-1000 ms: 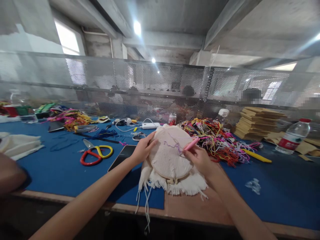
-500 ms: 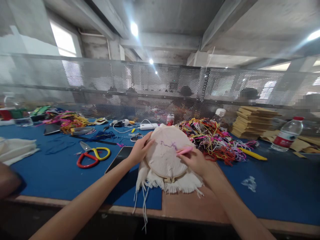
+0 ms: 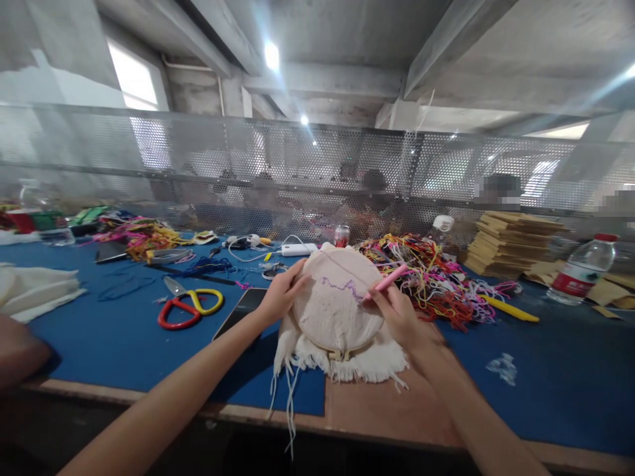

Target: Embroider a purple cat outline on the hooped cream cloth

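Note:
Cream cloth is stretched in a round embroidery hoop (image 3: 339, 317), which is tilted towards me with its screw clamp at the bottom and frayed fringe hanging below. A wavy line of purple stitches (image 3: 342, 285) crosses the cloth. My left hand (image 3: 282, 291) grips the hoop's upper left rim, thumb lying over the cloth. In my right hand (image 3: 399, 317) is a pink pen-shaped punch needle (image 3: 391, 278), pinched between the fingers and slanting up to the right. Its tip is near the right end of the purple line; whether it touches the cloth I cannot tell.
Red-and-yellow scissors (image 3: 191, 306) and a dark phone (image 3: 243, 311) lie left of the hoop. Behind it stand a drink can (image 3: 342, 236) and a tangled yarn heap (image 3: 417, 271). A yellow tool (image 3: 510, 309), a water bottle (image 3: 585, 268) and stacked brown paper (image 3: 516, 241) are to the right.
My right hand has moved slightly right and down, and the pink punch needle now tilts more steeply upward. The purple line looks longer at its right end. My left hand keeps its hold.

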The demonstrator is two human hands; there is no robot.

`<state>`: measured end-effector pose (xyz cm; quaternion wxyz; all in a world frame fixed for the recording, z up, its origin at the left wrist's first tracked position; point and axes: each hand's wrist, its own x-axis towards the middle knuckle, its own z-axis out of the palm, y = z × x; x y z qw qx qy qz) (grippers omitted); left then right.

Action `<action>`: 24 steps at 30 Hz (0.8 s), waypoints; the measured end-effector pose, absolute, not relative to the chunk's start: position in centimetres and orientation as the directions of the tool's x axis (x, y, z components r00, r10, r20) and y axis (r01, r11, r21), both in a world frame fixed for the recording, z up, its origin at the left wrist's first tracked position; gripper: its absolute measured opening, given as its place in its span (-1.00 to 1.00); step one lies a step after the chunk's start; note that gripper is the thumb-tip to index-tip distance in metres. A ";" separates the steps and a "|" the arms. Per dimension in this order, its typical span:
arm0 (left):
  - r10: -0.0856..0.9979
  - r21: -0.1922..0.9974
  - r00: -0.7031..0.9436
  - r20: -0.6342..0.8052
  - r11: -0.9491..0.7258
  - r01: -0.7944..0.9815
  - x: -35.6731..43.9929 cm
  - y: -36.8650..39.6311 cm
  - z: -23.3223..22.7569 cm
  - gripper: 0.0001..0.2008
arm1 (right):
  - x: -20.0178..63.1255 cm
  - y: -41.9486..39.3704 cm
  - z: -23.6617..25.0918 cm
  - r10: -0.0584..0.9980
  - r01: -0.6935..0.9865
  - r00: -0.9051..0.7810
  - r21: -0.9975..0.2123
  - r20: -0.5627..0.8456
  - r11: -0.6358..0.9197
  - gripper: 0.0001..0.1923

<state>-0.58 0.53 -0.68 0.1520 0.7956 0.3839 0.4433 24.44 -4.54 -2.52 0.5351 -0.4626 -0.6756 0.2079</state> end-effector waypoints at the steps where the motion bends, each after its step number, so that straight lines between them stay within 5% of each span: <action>1: 0.745 0.581 0.312 0.590 -0.660 0.477 -0.6 0.5 -0.7 -0.48 | 24.5 -4.5 -2.5 0.842 0.412 0.006 -0.769 0.539 0.489 -0.65; 24: 0.746 0.569 0.310 0.590 -0.656 0.495 -0.5 0.4 -0.6 -0.47 | 24.2 -4.6 -2.7 0.846 0.435 -0.057 -0.750 0.530 0.498 -0.68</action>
